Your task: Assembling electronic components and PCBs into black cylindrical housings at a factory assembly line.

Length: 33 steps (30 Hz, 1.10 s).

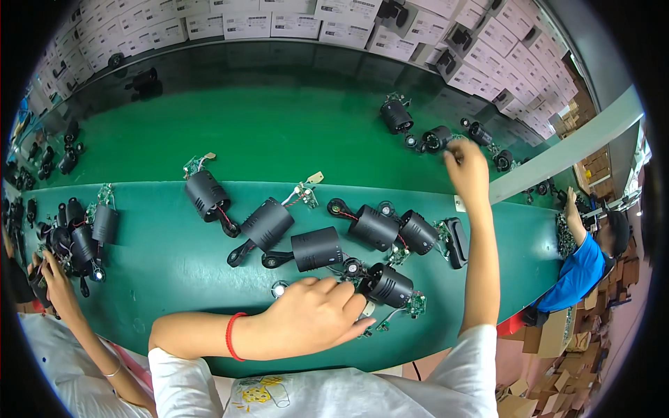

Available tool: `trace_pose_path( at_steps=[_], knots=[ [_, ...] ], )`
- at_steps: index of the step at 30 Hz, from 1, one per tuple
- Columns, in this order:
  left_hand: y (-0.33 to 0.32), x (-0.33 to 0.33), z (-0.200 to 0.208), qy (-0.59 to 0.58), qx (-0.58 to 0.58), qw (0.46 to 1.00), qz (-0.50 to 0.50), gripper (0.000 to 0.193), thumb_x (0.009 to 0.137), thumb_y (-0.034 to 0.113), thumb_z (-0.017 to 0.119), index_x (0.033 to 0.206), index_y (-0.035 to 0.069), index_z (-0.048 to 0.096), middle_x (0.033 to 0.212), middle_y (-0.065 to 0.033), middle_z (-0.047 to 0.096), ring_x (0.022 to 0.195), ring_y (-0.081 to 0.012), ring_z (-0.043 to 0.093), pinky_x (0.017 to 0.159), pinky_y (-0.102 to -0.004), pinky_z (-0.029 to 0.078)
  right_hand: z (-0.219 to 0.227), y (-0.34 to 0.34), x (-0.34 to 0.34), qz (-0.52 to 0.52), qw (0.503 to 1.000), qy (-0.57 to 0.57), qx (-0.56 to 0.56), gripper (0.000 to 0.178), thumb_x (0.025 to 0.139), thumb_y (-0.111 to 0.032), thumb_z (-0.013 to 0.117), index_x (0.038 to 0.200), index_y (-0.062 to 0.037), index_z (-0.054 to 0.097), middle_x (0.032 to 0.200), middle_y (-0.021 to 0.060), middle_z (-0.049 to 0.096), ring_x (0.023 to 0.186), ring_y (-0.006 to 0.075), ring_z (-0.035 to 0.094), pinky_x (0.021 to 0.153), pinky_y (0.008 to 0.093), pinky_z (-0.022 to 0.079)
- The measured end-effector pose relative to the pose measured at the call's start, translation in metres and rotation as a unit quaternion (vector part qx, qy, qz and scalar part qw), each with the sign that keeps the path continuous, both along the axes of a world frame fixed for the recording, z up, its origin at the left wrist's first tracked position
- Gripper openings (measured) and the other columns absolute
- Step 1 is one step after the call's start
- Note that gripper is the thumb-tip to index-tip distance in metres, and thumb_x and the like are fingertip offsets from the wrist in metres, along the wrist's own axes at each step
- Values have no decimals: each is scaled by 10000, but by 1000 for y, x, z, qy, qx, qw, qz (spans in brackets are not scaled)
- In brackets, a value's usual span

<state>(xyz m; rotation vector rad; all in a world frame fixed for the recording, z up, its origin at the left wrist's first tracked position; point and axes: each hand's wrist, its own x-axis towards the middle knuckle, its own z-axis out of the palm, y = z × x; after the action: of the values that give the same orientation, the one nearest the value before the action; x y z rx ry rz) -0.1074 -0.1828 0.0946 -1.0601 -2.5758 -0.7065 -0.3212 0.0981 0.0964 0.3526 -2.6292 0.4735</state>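
Pretty clearly a factory assembly floor. Long green bench (pixel 167 261) scattered with black cylindrical housings (pixel 317 249) trailing circuit boards (pixel 417 304), white cartons (pixel 296 25) stacked behind, and co-workers (pixel 577 273) on both sides.

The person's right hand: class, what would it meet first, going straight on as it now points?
Probably the black cylindrical housing, just up-left of the right hand; depth is unclear, so they may already touch.

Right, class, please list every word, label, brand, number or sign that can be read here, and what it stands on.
None can be read with certainty.
White boxes: dark print, too small to read.
Black cylindrical housings: tiny marks, too small to identify.
White shirt: a yellow picture; any lettering is unclear.
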Motion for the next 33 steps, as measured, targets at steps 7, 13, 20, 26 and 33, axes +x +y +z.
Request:
trace_pose_path(
  at_steps=[7,13,20,26,33],
  knots=[
    [-11,-11,-2,0,51,999,-6,305,747,284,722,663,84,508,607,-33,439,516,-172,503,450,-292,448,-59,55,-105,-78,972,-164,146,868,556,-159,816,1310,-359,434,1355,95,429,1168,428,456,915,740,275],
    [-11,-18,-4,-24,51,998,-19,266,763,267,713,685,76,545,631,-39,498,531,-184,534,458,-297,449,-52,30,-63,26,999,-22,41,656,568,-143,777,1173,-222,537,1170,90,521,1072,338,529,996,585,293],
    [-13,-23,0,-94,31,995,-12,200,783,236,703,742,63,612,667,-58,570,577,-232,583,515,-337,472,15,44,54,130,923,6,-361,715,626,-6,820,1240,-54,457,1187,100,499,1113,216,520,951,298,412],
    [4,-32,10,-405,213,885,-86,296,858,281,666,975,11,631,905,-111,651,807,-204,647,689,-306,514,14,22,155,268,923,27,-273,746,551,-144,874,1181,-74,481,1191,136,465,1135,303,503,989,404,393],
    [18,-25,10,-549,469,680,-130,628,806,188,747,1303,25,398,1195,-75,501,1098,-135,496,916,-293,432,0,-63,189,412,903,25,-115,414,617,-29,757,989,-80,585,1202,122,506,1180,337,481,992,469,412]
  ],
)
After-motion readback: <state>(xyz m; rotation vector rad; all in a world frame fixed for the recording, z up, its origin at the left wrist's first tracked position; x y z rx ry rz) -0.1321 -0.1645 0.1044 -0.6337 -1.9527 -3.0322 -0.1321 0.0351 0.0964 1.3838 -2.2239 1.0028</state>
